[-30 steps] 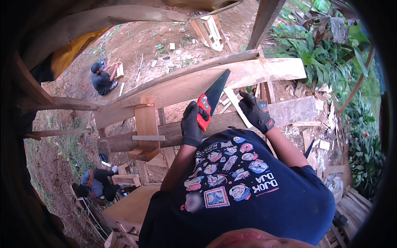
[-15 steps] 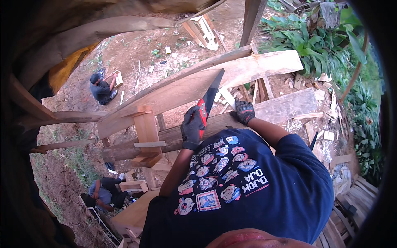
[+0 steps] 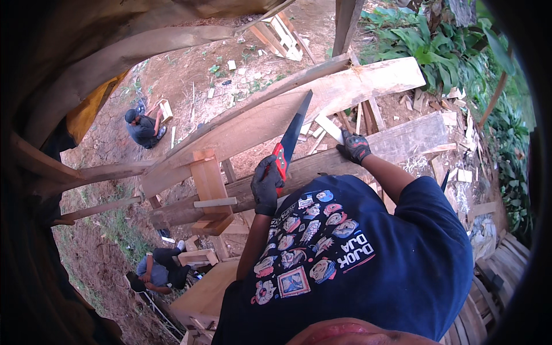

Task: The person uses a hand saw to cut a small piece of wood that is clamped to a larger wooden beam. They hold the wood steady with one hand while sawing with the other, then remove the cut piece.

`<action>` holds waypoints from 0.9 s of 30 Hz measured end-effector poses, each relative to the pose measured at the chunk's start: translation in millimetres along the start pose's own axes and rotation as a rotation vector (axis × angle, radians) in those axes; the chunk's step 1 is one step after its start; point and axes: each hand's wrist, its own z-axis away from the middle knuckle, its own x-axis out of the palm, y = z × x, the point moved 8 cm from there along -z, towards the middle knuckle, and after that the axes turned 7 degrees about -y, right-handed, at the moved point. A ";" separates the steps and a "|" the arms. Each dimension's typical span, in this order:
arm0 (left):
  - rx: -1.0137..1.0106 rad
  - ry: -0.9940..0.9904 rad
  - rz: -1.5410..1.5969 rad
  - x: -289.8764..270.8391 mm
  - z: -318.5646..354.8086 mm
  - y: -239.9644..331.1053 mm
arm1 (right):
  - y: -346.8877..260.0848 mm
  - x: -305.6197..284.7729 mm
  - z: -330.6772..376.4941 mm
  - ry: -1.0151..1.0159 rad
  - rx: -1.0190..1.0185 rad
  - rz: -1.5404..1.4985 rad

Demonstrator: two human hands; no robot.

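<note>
In my left hand (image 3: 265,185), gloved in black, the fingers are wrapped round the red handle of a hand saw (image 3: 295,127). Its dark blade slants up and away, over the broad light board (image 3: 247,123), with the tip at that board. My right hand (image 3: 355,147), in a black glove with red marks, is closed at the near end of a pale wood strip (image 3: 329,127). That hand is just over the weathered plank (image 3: 397,141), and its fingertips are partly hidden. Left of the saw, a small wooden box-like piece (image 3: 208,181) stands against the boards.
Two people sit on the ground at the left, one (image 3: 144,127) farther off with a small wooden frame, another (image 3: 164,271) nearer. A wooden post (image 3: 347,26) rises beyond the boards. Offcuts (image 3: 464,175) litter the ground at right, beside green plants (image 3: 437,54).
My right hand has drawn in round the end of the pale strip, its fingers less spread. The saw stays in my left hand at much the same slant. The whole view has shifted slightly.
</note>
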 end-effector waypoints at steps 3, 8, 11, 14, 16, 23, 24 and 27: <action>0.024 -0.088 0.129 -2.2 -4.3 1.4 | 5.9 9.9 -1.6 0.057 0.025 -0.032; 0.208 -0.169 -0.200 8.0 24.0 68.7 | 7.9 7.9 0.3 0.056 0.074 -0.047; 0.312 -0.227 -0.425 17.1 37.6 103.4 | 9.9 9.2 0.1 0.046 0.059 -0.072; 0.112 -0.320 -0.475 29.6 42.2 107.4 | 9.7 7.4 -0.7 0.046 0.067 -0.078; 0.160 -0.365 -0.646 49.3 34.8 106.3 | 9.2 7.1 -0.4 0.047 0.068 -0.075; 0.269 -0.467 -0.822 72.0 25.5 92.3 | 8.7 5.5 0.9 0.069 0.066 -0.108; 0.280 -0.477 -0.806 68.2 23.1 88.7 | 8.8 4.8 1.1 0.063 0.067 -0.121; 0.269 -0.489 -0.794 63.8 20.8 89.1 | 9.6 5.4 4.7 0.049 0.067 -0.131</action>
